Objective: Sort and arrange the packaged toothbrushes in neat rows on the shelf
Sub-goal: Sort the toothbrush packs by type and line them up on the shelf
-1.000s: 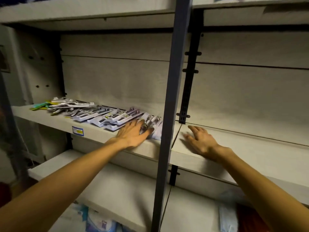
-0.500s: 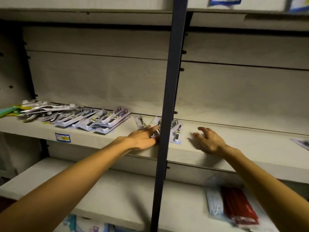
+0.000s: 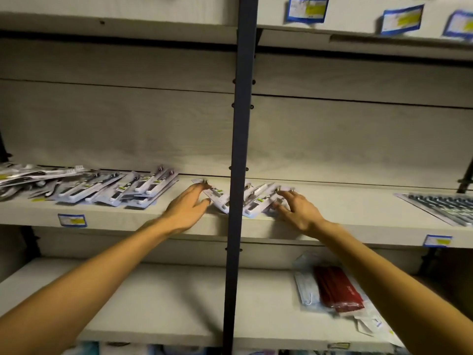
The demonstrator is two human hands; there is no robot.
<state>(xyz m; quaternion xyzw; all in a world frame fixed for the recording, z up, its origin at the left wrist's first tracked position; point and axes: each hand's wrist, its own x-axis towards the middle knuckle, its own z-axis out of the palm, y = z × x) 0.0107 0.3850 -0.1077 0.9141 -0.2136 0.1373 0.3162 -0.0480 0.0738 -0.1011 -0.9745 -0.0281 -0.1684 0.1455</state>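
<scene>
Both hands lie spread and flat: left hand (image 3: 185,210) and right hand (image 3: 298,210) flank the toothbrush packs (image 3: 252,198); light, stiff, slippery cards, best slid by edges

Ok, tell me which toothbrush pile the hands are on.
The small pile straddling the dark upright post, under both hands; the bigger left pile lies untouched.
</scene>
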